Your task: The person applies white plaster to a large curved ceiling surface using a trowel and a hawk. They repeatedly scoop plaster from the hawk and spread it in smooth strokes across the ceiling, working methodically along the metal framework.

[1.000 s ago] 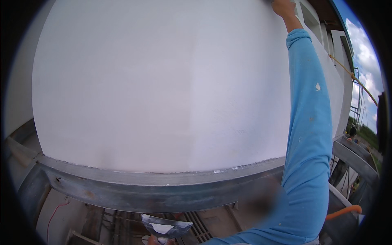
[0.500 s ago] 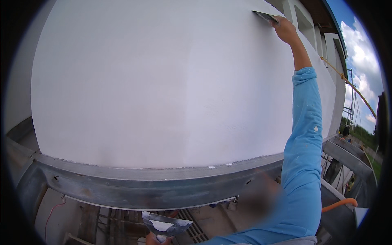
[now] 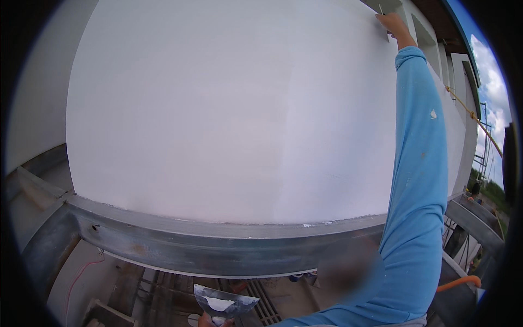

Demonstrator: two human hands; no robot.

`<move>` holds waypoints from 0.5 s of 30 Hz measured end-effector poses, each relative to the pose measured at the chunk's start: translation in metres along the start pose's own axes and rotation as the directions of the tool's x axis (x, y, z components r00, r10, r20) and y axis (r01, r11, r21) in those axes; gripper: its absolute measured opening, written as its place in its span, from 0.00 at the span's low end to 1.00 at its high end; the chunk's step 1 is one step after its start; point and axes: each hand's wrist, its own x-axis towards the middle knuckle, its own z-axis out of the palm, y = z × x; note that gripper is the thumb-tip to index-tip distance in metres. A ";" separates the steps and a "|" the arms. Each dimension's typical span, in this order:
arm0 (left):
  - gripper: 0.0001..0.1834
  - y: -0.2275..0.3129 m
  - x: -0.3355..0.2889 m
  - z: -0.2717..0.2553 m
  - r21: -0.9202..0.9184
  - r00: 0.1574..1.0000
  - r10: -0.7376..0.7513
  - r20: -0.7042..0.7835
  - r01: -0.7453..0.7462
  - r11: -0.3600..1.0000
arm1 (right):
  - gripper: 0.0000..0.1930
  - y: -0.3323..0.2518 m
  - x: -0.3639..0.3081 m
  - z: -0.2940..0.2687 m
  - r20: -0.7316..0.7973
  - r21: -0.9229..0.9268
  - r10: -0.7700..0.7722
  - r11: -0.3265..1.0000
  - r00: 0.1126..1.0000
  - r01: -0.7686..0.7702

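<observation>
My right arm in a blue sleeve (image 3: 419, 158) reaches up to the top right edge of a white wall panel (image 3: 180, 120). At its end my right hand (image 3: 393, 26) is closed on a putty knife (image 3: 388, 37), seen nearly edge-on and mostly hidden by the fingers. Low in the middle, my left hand (image 3: 207, 320) grips a wide putty knife (image 3: 239, 308) with a lump of white putty (image 3: 219, 303) on its blade. Only part of that hand shows at the lower edge. The panel's right portion looks slightly brighter than its left.
A grey metal beam (image 3: 218, 253) runs along the panel's foot. Below it lie slatted metal bars (image 3: 267, 302) and a red wire (image 3: 81, 270). On the right are a yellow rope (image 3: 473, 115), metal framing (image 3: 479, 220) and an orange hose (image 3: 460, 283). A distant person (image 3: 475, 191) shows there.
My right hand has gone up and right with its knife, from the panel's face to its top edge, and the blade has turned edge-on. My left hand stays low with the putty-loaded knife.
</observation>
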 end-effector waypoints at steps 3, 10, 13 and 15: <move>0.27 -0.019 0.003 -0.008 -0.089 1.000 0.017 0.015 -0.016 0.996 | 0.25 -0.027 0.013 0.007 -0.189 -0.179 -0.139 0.978 0.972 0.105; 0.27 -0.028 0.006 -0.033 0.032 0.997 0.069 -0.021 -0.068 0.997 | 0.27 -0.185 -0.094 0.005 -0.245 0.029 -0.031 0.999 0.969 0.039; 0.28 -0.014 0.012 -0.034 0.112 0.998 0.051 0.021 -0.053 0.992 | 0.28 -0.242 -0.111 0.002 -0.298 0.013 -0.164 0.984 0.940 0.176; 0.29 0.013 0.014 -0.029 0.151 0.999 -0.006 0.033 0.001 0.989 | 0.26 -0.266 -0.119 0.012 -0.342 -0.015 -0.284 0.955 0.896 0.296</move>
